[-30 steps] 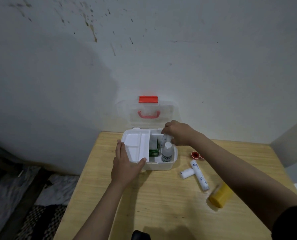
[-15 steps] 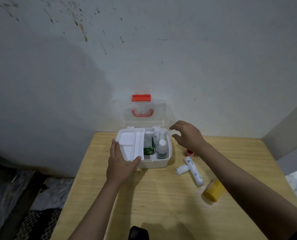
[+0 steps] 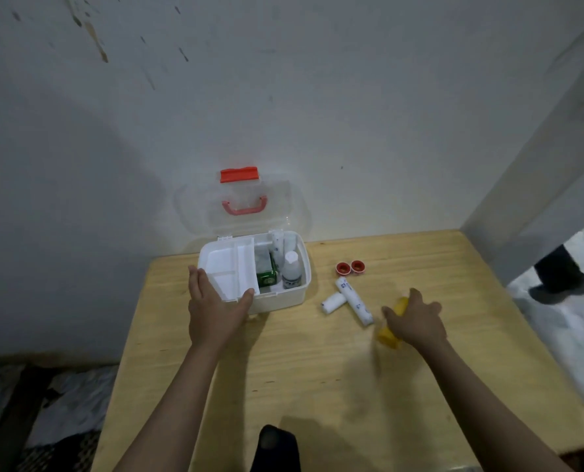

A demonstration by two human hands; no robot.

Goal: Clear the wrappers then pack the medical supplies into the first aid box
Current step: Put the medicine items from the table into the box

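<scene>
The white first aid box [image 3: 283, 299] stands open at the table's back left, its clear lid [image 3: 283, 202] with a red handle leaning on the wall. Inside are a white tray, a green carton [image 3: 266, 275], a white bottle [image 3: 290, 270] and a white roll [image 3: 278, 247]. My left hand [image 3: 215, 311] grips the box's front left corner, thumb on the tray rim. My right hand [image 3: 416, 321], blurred, lies with spread fingers over a yellow roll [image 3: 387, 337]. A long bandage roll [image 3: 353, 301] and a short one [image 3: 333, 303] lie between box and hand.
Two small red-capped items [image 3: 343, 268] sit behind the bandage rolls. The wooden table [image 3: 317, 386] stands in a wall corner. A dark object [image 3: 275, 447] pokes up at the near edge. Someone's dark shoe [image 3: 559, 277] is on the floor at the right.
My right hand has left the box and swung right and toward me, onto the yellow roll. My left hand has kept its hold on the box. The view shifted right.
</scene>
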